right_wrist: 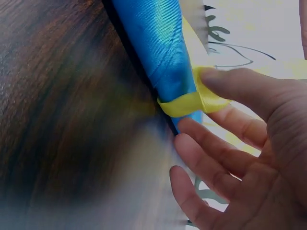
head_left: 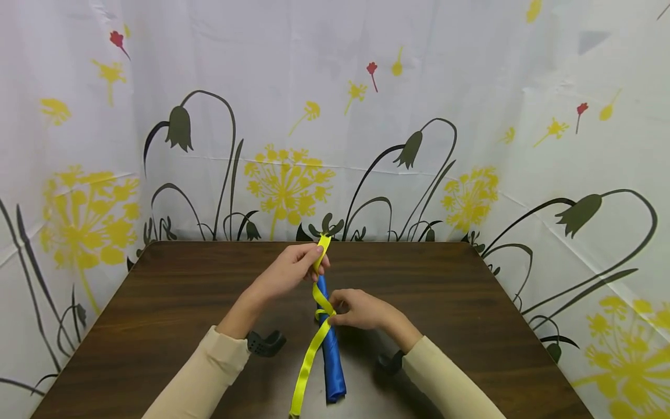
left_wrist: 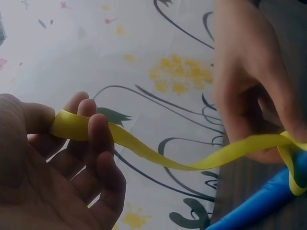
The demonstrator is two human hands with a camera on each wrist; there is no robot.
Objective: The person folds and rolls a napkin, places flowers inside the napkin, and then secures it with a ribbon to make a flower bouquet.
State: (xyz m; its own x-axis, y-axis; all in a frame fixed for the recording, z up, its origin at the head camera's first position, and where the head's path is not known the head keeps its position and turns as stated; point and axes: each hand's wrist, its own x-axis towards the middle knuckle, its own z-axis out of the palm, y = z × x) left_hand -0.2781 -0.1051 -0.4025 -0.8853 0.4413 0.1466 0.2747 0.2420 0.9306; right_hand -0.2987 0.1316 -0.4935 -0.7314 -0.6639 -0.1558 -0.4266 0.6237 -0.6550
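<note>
A rolled-up blue satiny cloth [head_left: 334,372] lies lengthwise on the table, with a yellow ribbon [head_left: 309,361] looped around its middle. My left hand [head_left: 297,265] pinches one end of the ribbon between thumb and fingers, raised above the roll's far part. From there the ribbon [left_wrist: 144,152] runs slack to the loop in the left wrist view. With thumb and index finger, my right hand [head_left: 361,310] pinches the ribbon where it crosses the roll. Its other fingers are spread beside the blue cloth [right_wrist: 158,43] in the right wrist view. The ribbon's other end trails toward the near edge.
The dark wooden table [head_left: 199,273] extends on both sides of the roll. Behind it and at the sides hangs a white curtain [head_left: 324,105] printed with flowers. A black wrist device [head_left: 266,343] sits at the left cuff, another [head_left: 389,363] at the right.
</note>
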